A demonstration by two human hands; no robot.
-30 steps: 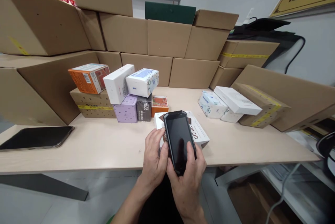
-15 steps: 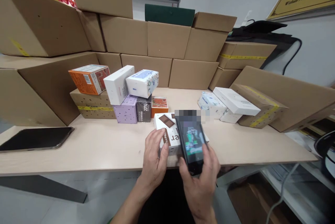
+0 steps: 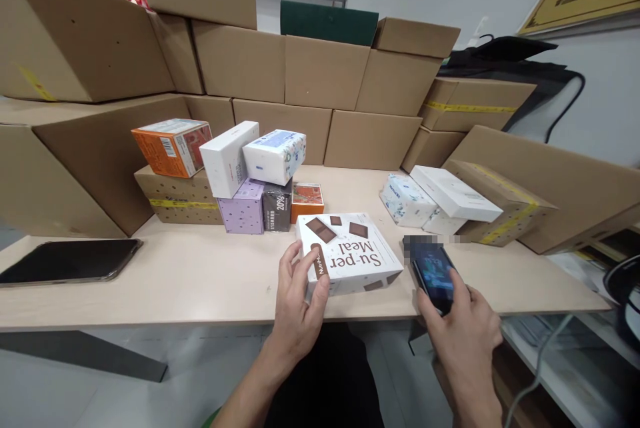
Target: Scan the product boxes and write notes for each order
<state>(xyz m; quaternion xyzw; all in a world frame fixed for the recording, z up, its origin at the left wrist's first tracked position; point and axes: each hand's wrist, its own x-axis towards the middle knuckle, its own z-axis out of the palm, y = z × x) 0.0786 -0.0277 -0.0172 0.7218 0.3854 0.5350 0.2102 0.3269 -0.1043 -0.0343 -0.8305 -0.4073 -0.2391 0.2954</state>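
Observation:
A white "Su-per Meal" box printed with brown chocolate squares lies in front of me near the table's front edge, its lettering upside down from here. My left hand grips its left end, fingers over the top edge and thumb at the near corner. To the right of the box, my right hand is closed round the lower part of a black smartphone with a lit screen. The phone is low over the table; whether it touches the surface I cannot tell. Part of its top end is blurred out by pixelation.
A dark phone lies at the table's left. Behind my left hand stand stacked small boxes, including a purple box and an orange box. Tissue packs and a white box sit right. Cardboard boxes wall the back.
My right hand has moved the smartphone right and down, from above the white box to beside it, uncovering the box's print. My left hand stays at the box's left end.

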